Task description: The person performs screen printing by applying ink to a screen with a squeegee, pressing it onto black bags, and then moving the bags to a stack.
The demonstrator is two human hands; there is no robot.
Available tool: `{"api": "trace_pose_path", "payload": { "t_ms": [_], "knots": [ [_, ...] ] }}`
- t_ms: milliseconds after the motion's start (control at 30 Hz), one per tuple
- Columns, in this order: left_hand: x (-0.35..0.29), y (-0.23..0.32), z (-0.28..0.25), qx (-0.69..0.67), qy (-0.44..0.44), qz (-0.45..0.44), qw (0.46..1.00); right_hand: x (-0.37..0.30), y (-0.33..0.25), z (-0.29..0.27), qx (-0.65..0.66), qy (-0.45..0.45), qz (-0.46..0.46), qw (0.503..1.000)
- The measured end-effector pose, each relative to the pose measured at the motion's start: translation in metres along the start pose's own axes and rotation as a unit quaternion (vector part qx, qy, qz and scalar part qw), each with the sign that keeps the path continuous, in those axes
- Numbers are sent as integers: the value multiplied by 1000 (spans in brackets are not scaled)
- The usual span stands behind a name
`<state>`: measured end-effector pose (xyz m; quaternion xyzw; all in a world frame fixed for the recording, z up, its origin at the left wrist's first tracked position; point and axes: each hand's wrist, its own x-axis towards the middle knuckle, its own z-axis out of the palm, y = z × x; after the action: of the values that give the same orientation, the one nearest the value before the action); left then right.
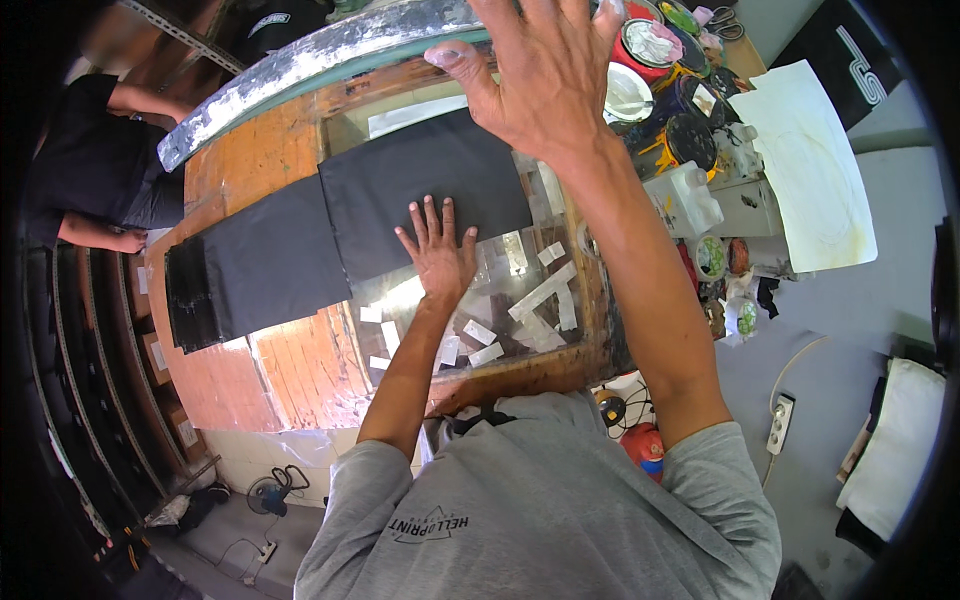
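My left hand (437, 255) rests flat, fingers apart, on the near edge of a black fabric piece (385, 185). That piece lies on a glass panel (480, 305) set in the wooden worktable, and its left edge meets a stack of more black fabric pieces (265, 260). Strips of whitish tape (543, 290) stick to the glass near me. High up, my right hand (545, 95) is raised with thumb and fingers spread; whitish smears mark the thumb, and the picture's top edge cuts off some fingertips. Behind it runs a long paint-smeared frame (330, 52); I cannot tell whether they touch.
Paint tubs (650, 45), a white bowl (628, 95) and a translucent plastic jug (685, 200) crowd the right side, beside a white sheet (815, 165). A person in black (95, 165) is at the far left, near dark racks (90, 350). A power strip (780, 425) lies lower right.
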<state>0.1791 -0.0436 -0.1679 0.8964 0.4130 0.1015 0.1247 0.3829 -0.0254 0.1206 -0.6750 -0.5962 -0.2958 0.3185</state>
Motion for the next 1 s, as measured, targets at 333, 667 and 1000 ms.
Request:
{"api": "trace_pose_path", "payload": {
  "t_ms": [333, 667, 1000],
  "knots": [
    [-15, -22, -5, 2, -1, 51, 999, -4, -6, -4, -27, 20, -15, 999],
    [11, -47, -20, 46, 27, -8, 999, -4, -3, -1, -29, 15, -15, 999],
    [-17, -192, -74, 132, 105, -43, 985, 0, 11, 16, -16, 102, -67, 992]
  ]
}}
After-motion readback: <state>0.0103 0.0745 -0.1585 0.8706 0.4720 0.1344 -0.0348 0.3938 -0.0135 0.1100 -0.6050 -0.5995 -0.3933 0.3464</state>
